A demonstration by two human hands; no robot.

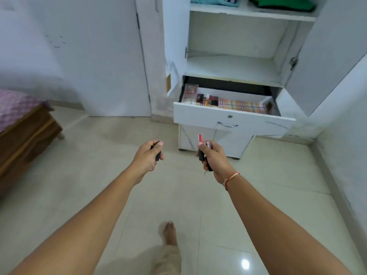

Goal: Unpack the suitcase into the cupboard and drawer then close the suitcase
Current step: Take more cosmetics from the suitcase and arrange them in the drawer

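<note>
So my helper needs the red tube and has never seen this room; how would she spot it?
Find the white cupboard with its open drawer. Just before it, the right hand grips two slim tubes. Hers is the red tube, standing taller than the pale pink one.

the open drawer [234, 118] juts out of the white cupboard [174, 56] and serves as the landmark. inside it, small cosmetic boxes [206, 100] stand at its left end on a checked liner [242, 107]. directly above the drawer sits a bare shelf [232, 66]; higher up, another shelf [252, 13] carries folded teal clothes [214, 1] and green clothes [282, 3]. below the drawer spreads the pale tiled floor [268, 195].
</note>
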